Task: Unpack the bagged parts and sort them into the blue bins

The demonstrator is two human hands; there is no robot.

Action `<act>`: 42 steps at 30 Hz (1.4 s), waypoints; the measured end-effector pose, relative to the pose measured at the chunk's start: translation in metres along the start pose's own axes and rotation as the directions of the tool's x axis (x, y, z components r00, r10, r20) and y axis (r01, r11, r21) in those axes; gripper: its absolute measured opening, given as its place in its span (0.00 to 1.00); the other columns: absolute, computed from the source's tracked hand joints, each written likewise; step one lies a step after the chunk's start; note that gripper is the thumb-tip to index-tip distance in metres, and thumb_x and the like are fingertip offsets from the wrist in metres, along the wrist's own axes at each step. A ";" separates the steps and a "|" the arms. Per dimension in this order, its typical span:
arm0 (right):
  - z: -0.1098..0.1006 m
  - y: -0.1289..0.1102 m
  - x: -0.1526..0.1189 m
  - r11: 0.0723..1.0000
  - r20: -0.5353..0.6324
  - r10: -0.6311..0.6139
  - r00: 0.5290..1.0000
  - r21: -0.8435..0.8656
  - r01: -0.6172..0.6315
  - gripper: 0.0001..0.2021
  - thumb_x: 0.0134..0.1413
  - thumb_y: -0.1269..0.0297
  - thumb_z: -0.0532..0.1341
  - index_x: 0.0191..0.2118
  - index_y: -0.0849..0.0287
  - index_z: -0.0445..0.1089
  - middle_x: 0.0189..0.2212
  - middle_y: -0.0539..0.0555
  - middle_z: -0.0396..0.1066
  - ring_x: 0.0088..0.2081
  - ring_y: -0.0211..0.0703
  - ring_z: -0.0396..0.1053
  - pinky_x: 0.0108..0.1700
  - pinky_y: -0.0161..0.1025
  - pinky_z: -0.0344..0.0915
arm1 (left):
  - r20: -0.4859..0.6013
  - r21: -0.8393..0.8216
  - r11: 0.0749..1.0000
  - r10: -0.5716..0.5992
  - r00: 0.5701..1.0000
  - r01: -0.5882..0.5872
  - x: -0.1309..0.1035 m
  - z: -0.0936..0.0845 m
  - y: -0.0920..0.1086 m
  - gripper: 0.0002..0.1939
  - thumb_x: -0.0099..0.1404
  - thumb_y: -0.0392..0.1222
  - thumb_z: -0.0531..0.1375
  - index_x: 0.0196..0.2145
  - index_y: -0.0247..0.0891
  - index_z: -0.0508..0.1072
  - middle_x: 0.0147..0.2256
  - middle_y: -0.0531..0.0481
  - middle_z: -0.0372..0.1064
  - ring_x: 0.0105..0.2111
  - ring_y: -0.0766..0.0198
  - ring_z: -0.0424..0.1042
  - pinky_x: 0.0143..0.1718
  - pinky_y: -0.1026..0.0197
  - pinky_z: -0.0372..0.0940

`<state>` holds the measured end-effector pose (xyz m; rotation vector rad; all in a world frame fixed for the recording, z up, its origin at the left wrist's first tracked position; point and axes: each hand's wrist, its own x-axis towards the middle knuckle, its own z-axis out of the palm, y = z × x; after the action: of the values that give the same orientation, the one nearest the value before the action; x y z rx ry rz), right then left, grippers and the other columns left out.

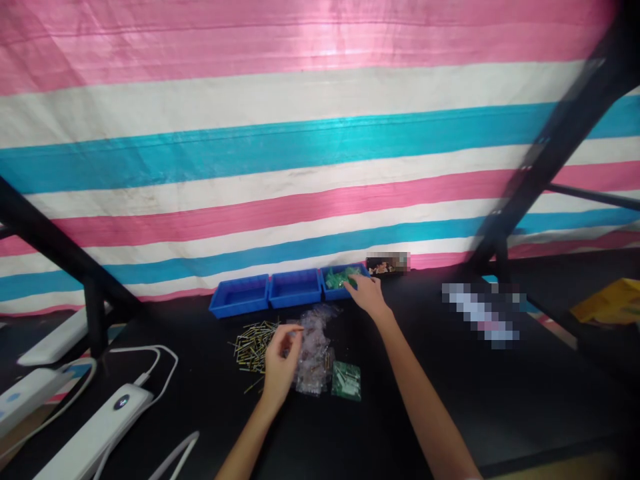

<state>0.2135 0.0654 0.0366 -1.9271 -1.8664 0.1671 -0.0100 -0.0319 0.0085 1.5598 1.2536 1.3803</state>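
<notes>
My right hand (367, 295) reaches over the front right side of a blue tray (327, 294), its fingers a little apart at the green pieces (340, 277) inside. My left hand (283, 359) is curled, thumb and forefinger brought together; whatever they pinch is too small to make out. It hovers between a pile of thin yellowish and dark sticks, perhaps screws or pins (253, 343), and a heap of small clear plastic bags (314, 353). Just right of that heap lies a green packet (346, 381) with pale, slim pieces showing in it.
Two more blue trays (239, 310) (295, 301) stand in line to the left. A dark box (385, 268) of small brownish pieces sits behind on the right. White power banks with cables (100, 433) lie at left. Black frame bars (545, 133) flank the black table (450, 393); striped sheeting hangs behind.
</notes>
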 end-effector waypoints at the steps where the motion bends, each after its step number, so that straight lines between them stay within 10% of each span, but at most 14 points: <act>1: -0.003 -0.001 -0.001 1.000 -0.001 -0.004 1.000 -0.003 0.004 0.16 0.55 0.59 0.52 0.47 0.59 0.66 0.44 0.57 0.68 0.46 0.47 0.63 0.51 0.47 0.47 | -0.003 0.001 1.000 0.003 1.000 -0.003 0.000 0.000 0.000 0.08 0.59 0.43 0.55 0.34 0.38 0.69 0.32 0.51 0.64 0.27 0.67 0.63 0.28 0.66 0.59; 7: -0.040 -0.021 -0.017 0.989 0.002 -0.111 0.994 -0.094 0.111 0.23 0.42 0.58 0.62 0.47 0.55 0.65 0.45 0.57 0.65 0.48 0.52 0.60 0.50 0.48 0.47 | -0.009 0.033 0.999 0.041 0.999 -0.041 0.001 -0.003 0.002 0.08 0.59 0.42 0.54 0.33 0.37 0.69 0.32 0.50 0.63 0.27 0.67 0.62 0.29 0.66 0.58; 15: -0.087 -0.052 -0.061 0.989 0.488 -0.145 0.861 0.035 0.147 0.22 0.25 0.63 0.69 0.36 0.53 0.72 0.34 0.52 0.72 0.35 0.48 0.69 0.37 0.39 0.59 | -0.017 0.034 0.996 0.083 0.996 -0.083 0.001 -0.005 0.007 0.08 0.59 0.42 0.54 0.33 0.37 0.70 0.31 0.50 0.64 0.27 0.67 0.63 0.28 0.65 0.59; 22: -0.066 -0.067 -0.108 0.981 0.620 0.001 0.785 -0.154 0.121 0.28 0.23 0.59 0.70 0.39 0.59 0.71 0.38 0.60 0.71 0.39 0.56 0.68 0.39 0.43 0.61 | 0.024 0.039 0.993 0.112 0.993 -0.113 -0.003 -0.004 0.010 0.07 0.59 0.41 0.54 0.32 0.37 0.70 0.31 0.50 0.65 0.28 0.66 0.65 0.29 0.65 0.60; 28: -0.030 -0.042 -0.133 0.974 0.536 0.016 0.844 -0.200 0.108 0.30 0.22 0.56 0.71 0.39 0.58 0.68 0.41 0.58 0.67 0.42 0.54 0.66 0.38 0.42 0.61 | 0.094 0.024 0.986 0.163 0.982 -0.166 -0.009 0.000 0.021 0.08 0.59 0.43 0.54 0.32 0.37 0.70 0.30 0.50 0.64 0.26 0.66 0.63 0.28 0.65 0.59; 34: -0.029 -0.015 -0.103 0.988 0.467 -0.021 0.884 -0.124 0.089 0.18 0.26 0.60 0.70 0.30 0.55 0.69 0.31 0.51 0.72 0.35 0.48 0.70 0.31 0.35 0.58 | 0.069 0.016 0.987 0.160 0.985 -0.162 -0.007 -0.003 0.021 0.08 0.59 0.43 0.54 0.32 0.37 0.70 0.29 0.51 0.63 0.25 0.68 0.62 0.27 0.66 0.58; 42: -0.002 -0.035 -0.085 0.828 0.218 -0.150 0.964 0.561 0.002 0.11 0.44 0.56 0.61 0.32 0.57 0.66 0.21 0.46 0.69 0.22 0.35 0.68 0.25 0.31 0.59 | 0.015 0.049 0.994 0.095 0.995 -0.095 -0.003 -0.002 0.011 0.14 0.57 0.46 0.57 0.40 0.38 0.69 0.31 0.50 0.65 0.23 0.69 0.62 0.24 0.66 0.59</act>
<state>0.1755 -0.0184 0.0336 -1.4675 -1.7765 0.8723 -0.0092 -0.0384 0.0179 1.6782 1.2285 1.4064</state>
